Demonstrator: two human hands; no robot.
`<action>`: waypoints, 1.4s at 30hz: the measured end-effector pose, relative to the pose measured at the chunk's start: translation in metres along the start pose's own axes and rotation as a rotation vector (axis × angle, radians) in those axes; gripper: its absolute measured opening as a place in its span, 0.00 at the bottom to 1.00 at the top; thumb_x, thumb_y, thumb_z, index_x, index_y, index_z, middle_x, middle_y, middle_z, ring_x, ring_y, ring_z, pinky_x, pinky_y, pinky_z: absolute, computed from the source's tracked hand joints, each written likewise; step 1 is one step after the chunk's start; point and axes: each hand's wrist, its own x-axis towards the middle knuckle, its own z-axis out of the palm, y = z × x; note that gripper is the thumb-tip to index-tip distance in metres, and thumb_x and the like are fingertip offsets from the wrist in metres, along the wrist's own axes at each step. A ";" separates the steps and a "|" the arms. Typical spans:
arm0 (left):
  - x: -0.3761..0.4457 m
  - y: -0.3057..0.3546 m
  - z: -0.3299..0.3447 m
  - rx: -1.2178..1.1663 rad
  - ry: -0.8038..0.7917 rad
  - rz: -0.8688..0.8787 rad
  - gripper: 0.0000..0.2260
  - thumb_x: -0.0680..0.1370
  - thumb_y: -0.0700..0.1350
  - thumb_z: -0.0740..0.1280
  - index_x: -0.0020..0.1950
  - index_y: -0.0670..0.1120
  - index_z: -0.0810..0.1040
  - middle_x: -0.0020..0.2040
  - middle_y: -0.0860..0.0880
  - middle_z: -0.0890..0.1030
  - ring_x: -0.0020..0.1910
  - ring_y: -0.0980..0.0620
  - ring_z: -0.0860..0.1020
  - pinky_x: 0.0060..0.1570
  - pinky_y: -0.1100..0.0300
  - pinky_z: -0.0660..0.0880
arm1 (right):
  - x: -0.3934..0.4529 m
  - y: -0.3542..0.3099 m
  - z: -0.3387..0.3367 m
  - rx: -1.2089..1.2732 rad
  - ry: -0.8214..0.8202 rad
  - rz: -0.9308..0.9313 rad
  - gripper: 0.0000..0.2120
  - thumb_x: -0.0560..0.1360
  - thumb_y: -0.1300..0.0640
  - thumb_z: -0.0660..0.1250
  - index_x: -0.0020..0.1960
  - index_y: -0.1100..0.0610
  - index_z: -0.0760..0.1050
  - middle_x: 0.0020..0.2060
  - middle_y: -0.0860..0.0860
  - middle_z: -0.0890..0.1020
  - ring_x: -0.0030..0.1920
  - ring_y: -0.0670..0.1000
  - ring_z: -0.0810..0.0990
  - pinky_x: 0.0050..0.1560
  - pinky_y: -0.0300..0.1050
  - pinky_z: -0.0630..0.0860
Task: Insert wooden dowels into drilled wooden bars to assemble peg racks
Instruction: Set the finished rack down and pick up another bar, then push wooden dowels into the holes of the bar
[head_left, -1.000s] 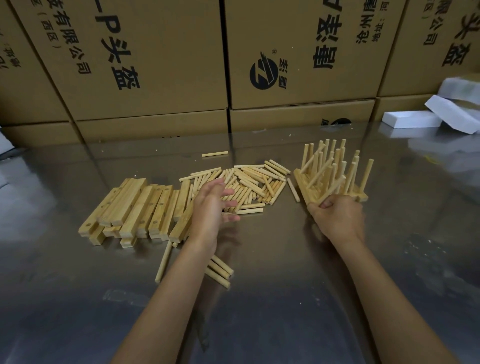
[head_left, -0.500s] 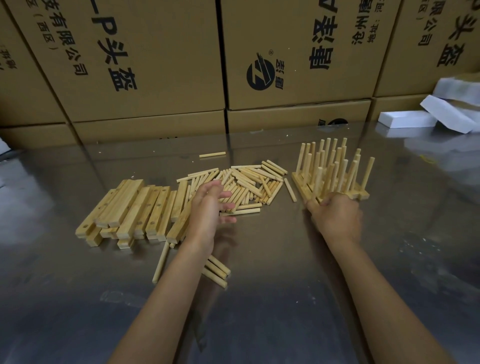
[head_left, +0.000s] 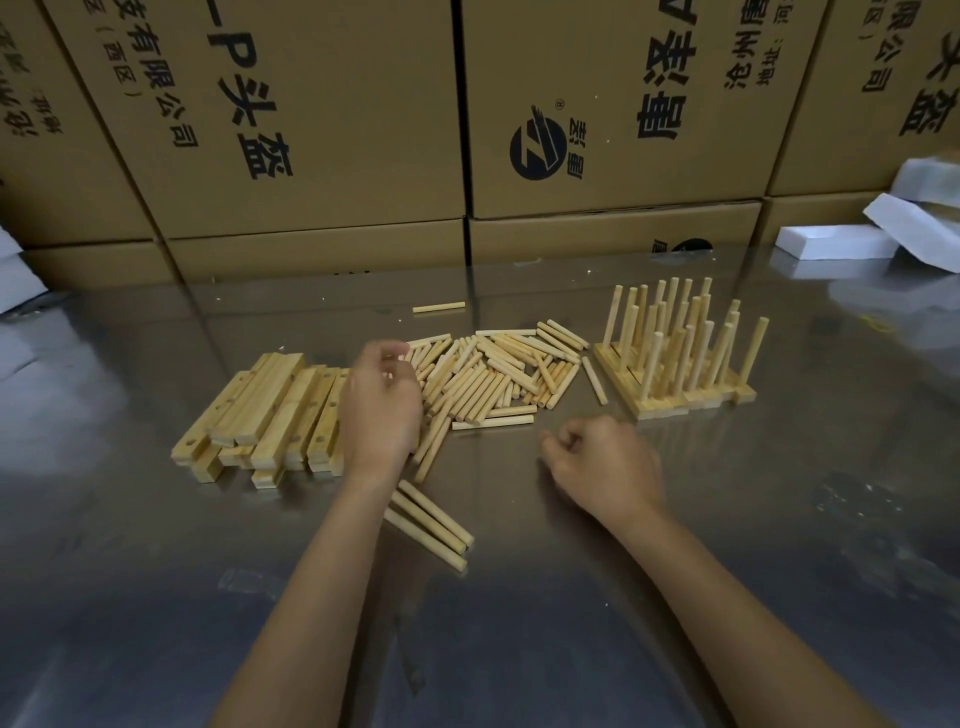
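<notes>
Where the reflective metal surface (head_left: 156, 597) meets the cardboard boxes (head_left: 311, 130) at the back, the work pieces are laid out in a row. At far left, a stack of drilled wooden bars (head_left: 265, 410) is seen lying flat, holes facing up. Just right of it, the left hand (head_left: 382, 410) is held over the edge of the stack and the dowel pile; its fingers (head_left: 389, 353) are blurred and loosely curled, so whether anything is gripped can't be told. The loose dowels (head_left: 498, 374) are spread in a heap at centre, w/ one stray dowel (head_left: 439, 307) lying apart behind them. Three more dowels (head_left: 431, 525) are seen near the left wrist, closer to the camera. The right hand (head_left: 602, 462) is rested on the surface in front of the heap, fingers curled inward, nothing visibly held. Right of centre, finished peg racks (head_left: 675, 364) are grouped together, pegs upright. At far right, white foam blocks (head_left: 831, 241) are seen by the boxes.
</notes>
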 end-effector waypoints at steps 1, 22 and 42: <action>0.003 -0.004 -0.006 0.255 0.083 0.121 0.12 0.81 0.42 0.61 0.63 0.49 0.77 0.59 0.48 0.79 0.54 0.51 0.77 0.52 0.55 0.74 | -0.001 -0.002 0.003 -0.001 0.001 -0.014 0.19 0.77 0.47 0.64 0.31 0.55 0.74 0.26 0.48 0.78 0.32 0.48 0.78 0.40 0.45 0.76; 0.019 -0.027 -0.029 1.019 0.047 0.057 0.09 0.74 0.38 0.64 0.49 0.43 0.82 0.50 0.43 0.81 0.58 0.43 0.71 0.58 0.49 0.61 | 0.005 0.003 0.010 0.042 0.018 0.034 0.21 0.78 0.45 0.64 0.30 0.55 0.74 0.25 0.47 0.80 0.31 0.44 0.78 0.35 0.38 0.69; 0.021 -0.023 -0.033 0.707 0.172 0.075 0.08 0.75 0.41 0.68 0.51 0.38 0.79 0.46 0.38 0.81 0.45 0.37 0.78 0.40 0.52 0.68 | -0.033 -0.046 0.029 0.376 -0.160 -0.415 0.04 0.76 0.51 0.69 0.45 0.50 0.79 0.40 0.42 0.76 0.46 0.41 0.72 0.45 0.37 0.71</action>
